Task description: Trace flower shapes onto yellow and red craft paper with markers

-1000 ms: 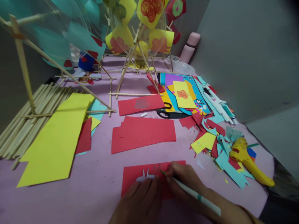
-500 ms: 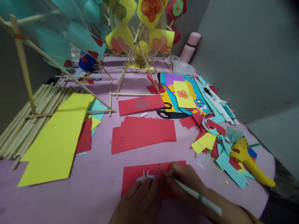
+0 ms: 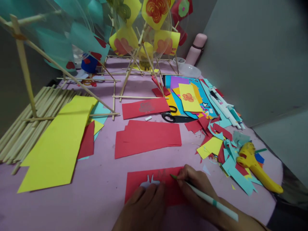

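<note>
My right hand [image 3: 196, 187] grips a white felt-tip pen [image 3: 216, 207] with a green tip and a green band. Its tip is at a red paper card [image 3: 134, 179] lying flat on the table. My left hand [image 3: 148, 205] rests on the same card, fingers stretched out and lying flat over a pale butterfly-like paper cutout [image 3: 149, 183]. Most of the cutout is hidden under the fingers; two thin prongs stick out on top. Between cutout and pen tip, faint dark pen lines show on the red paper.
More red cards [image 3: 149, 138] lie ahead, with black-handled scissors [image 3: 169, 117] behind. Yellow sheets [image 3: 57, 141] and wooden sticks [image 3: 29, 128] lie left. Paper scraps [image 3: 231, 157] and a yellow glue gun [image 3: 258, 168] lie right. Stick frames with paper wheels [image 3: 144, 45] stand at the back.
My right hand has moved a little to the right with the pen, lifting its tip off the earlier spot. A bit more drawn line shows. My left hand stays in place.
</note>
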Demonstrator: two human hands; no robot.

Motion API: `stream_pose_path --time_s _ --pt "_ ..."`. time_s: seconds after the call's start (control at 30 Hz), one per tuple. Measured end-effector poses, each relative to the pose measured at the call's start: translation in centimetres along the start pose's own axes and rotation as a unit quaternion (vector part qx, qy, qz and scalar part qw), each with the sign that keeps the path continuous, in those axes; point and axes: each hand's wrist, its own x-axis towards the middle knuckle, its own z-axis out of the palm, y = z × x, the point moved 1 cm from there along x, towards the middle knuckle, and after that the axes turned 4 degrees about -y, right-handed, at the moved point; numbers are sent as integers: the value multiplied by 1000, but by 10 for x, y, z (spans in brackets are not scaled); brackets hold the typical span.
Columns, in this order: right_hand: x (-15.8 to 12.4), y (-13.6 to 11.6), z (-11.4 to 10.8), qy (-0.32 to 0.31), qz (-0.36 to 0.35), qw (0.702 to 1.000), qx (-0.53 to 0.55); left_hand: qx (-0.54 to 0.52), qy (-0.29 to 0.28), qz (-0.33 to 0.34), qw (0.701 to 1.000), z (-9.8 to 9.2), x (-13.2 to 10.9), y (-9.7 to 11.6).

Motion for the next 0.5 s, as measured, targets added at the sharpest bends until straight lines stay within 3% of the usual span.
stream_pose_path --time_s 0.1,0.5 --pt "-1 1 1 1 -11 999 -43 6 -32 2 999 -1 0 0" --pt "8 1 9 -29 -37 990 -134 18 -42 -1 999 -1 -1 2"
